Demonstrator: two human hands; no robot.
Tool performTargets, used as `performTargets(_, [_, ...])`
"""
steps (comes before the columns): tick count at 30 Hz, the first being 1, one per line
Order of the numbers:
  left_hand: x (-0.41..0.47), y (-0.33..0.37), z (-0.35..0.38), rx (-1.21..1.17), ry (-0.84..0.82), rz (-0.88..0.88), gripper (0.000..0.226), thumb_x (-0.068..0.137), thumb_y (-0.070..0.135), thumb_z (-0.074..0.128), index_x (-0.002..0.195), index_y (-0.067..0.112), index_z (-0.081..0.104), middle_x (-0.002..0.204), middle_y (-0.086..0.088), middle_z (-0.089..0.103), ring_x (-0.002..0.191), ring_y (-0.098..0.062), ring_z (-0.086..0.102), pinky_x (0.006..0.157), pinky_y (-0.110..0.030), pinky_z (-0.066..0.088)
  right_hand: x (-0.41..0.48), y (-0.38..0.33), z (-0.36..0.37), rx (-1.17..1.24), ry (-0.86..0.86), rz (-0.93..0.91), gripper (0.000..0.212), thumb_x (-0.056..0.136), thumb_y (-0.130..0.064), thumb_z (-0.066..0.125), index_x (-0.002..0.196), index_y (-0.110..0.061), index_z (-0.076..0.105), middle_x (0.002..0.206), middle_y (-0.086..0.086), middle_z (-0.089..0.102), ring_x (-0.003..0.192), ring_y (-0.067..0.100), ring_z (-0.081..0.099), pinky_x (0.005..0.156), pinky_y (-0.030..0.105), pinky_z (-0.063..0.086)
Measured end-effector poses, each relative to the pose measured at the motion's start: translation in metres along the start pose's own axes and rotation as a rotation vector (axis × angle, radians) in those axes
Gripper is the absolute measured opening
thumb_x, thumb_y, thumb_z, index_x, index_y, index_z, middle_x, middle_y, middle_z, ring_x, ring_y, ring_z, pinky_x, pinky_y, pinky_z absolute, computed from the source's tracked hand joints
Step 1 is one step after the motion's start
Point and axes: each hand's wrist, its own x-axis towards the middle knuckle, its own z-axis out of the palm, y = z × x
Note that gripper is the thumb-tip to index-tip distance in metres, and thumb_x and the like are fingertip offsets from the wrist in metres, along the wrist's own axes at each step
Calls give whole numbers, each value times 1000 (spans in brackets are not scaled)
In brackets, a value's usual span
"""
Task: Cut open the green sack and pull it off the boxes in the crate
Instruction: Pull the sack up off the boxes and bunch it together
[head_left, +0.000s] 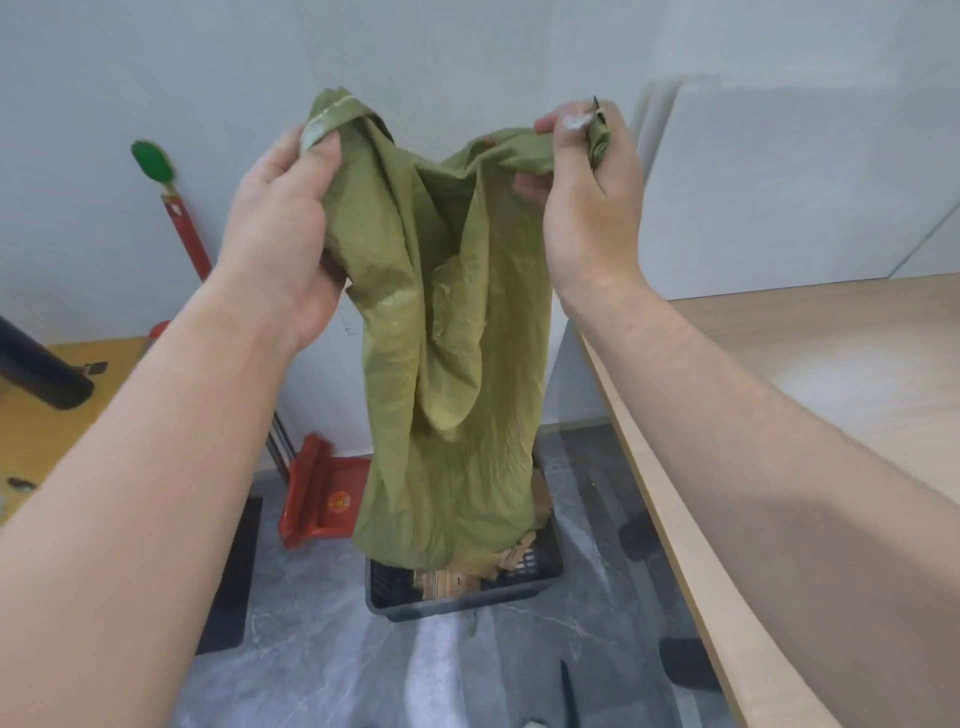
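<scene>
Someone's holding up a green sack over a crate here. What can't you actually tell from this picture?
- Head view: boxes mostly hidden by the green sack; only cardboard edges show in the crate.
- Head view: thin dark tip at the right hand, too small to identify.
- Head view: left hand fingers hidden behind the sack.
- Head view: black cylinder cut off by the left edge.

Bare left hand (275, 223) and bare right hand (587, 208), broad-backed, fingers short. Left forearm (156, 415) and right forearm (753, 415) uncovered as far as the frame edge, fine hair showing. Whitish patch (574, 122) at the right forefinger, possibly tape; too blurred to tell.
</scene>
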Motion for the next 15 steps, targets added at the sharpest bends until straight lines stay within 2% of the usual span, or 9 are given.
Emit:
performTargets(5, [-2,10,3,-46,-22,-42,32,109,20,50,137,12,63,126,-14,74,114,-30,73,99,-54,57,2,-10,1,-19,-37,-7,23,104,-27,48,95,-17,67,99,2,71,98,28,70,83,46,63])
performTargets(10, [-11,22,6,47,-80,-117,31,110,30,44,136,32,61,122,2,77,107,-22,75,96,-56,56,1,-26,-5,-133,-80,16,18,98,-26,57,101,-24,74,95,4,73,92,31,69,85,52,59])
performTargets(12, [-16,29,13,39,-100,-162,32,111,33,42,139,35,58,118,2,78,94,-22,75,90,-59,58,0,-39,-5,-158,-110,8,17,97,-24,59,102,-24,76,93,4,75,84,28,70,83,45,61])
performTargets(13, [-19,32,18,34,-114,-181,33,112,34,40,141,36,56,114,2,79,89,-23,76,85,-59,60,-3,-45,-4,-191,-137,-7,17,96,-24,60,103,-25,76,90,1,75,76,20,68,79,36,61])
performTargets(15, [-26,39,28,26,-152,-214,33,112,35,38,140,35,56,105,3,80,90,-25,76,80,-60,61,-11,-57,-2,-266,-241,-50,16,95,-24,65,106,-26,76,88,-11,73,70,2,61,71,18,50])
